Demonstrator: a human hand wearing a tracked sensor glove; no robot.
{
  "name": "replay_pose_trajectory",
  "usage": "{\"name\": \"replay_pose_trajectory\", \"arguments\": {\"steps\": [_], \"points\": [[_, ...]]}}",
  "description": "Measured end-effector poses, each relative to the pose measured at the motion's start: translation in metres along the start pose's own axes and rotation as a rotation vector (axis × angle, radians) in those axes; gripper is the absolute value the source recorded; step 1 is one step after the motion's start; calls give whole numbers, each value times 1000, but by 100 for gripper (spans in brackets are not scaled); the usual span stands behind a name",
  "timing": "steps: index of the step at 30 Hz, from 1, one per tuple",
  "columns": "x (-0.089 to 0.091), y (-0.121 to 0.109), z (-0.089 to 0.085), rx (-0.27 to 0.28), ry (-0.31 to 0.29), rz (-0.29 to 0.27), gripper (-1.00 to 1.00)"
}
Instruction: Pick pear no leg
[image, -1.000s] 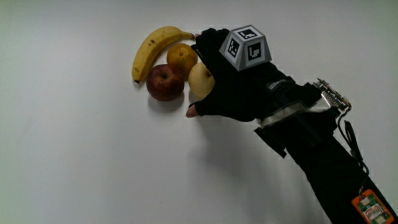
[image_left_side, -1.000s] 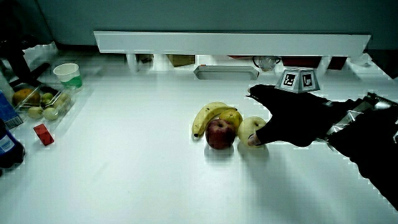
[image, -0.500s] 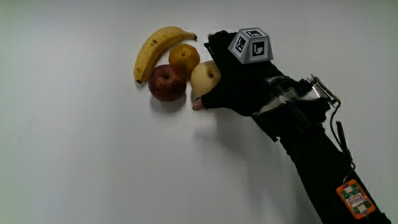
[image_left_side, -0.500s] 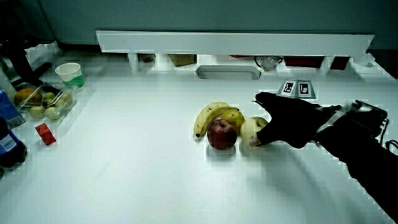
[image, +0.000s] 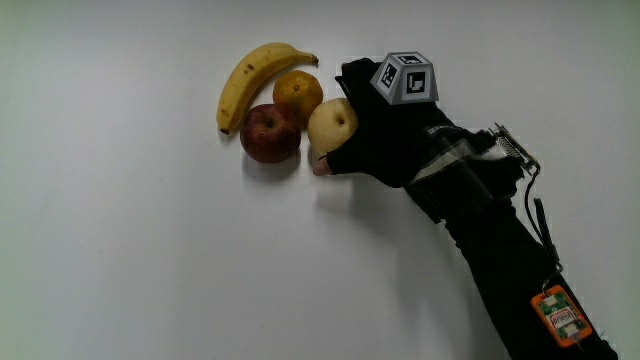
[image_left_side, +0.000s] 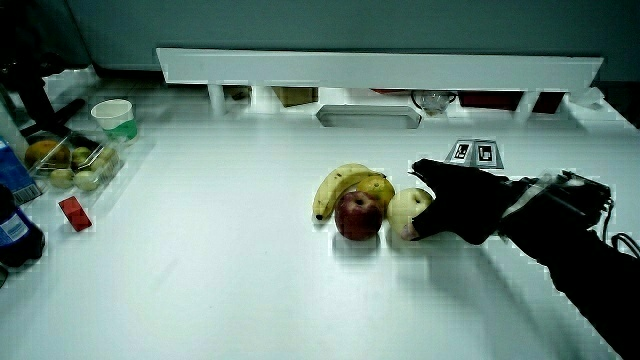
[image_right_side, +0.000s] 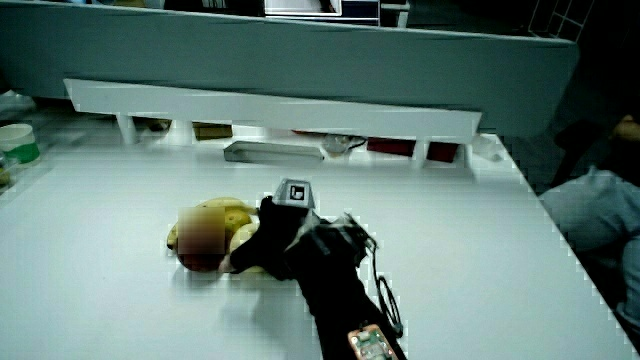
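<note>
Grip (image: 375, 140) clamped on pear (image: 331, 122), beside apple (image: 270, 133), orange (image: 298, 92), banana (image: 248, 78); no legible writing

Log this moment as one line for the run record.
phase: grasping | hand: grip closed on pear | pear: on table, beside apple and orange | banana: untouched

A banana (image: 248, 78), an orange (image: 298, 92) and a red apple (image: 269, 133) lie touching together.
</note>
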Motion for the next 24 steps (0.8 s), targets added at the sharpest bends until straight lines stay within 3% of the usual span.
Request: {"name": "replay_pose_trajectory", "arguments": {"steps": [12,15,18,24], "points": [[0,-1,1,51,16,-6,68],[-2,-1,1,86,-23,-23,84],[-2,-3,2,102,-8,-2,100],[-4,-7,3,158,-37,12,100]]}}
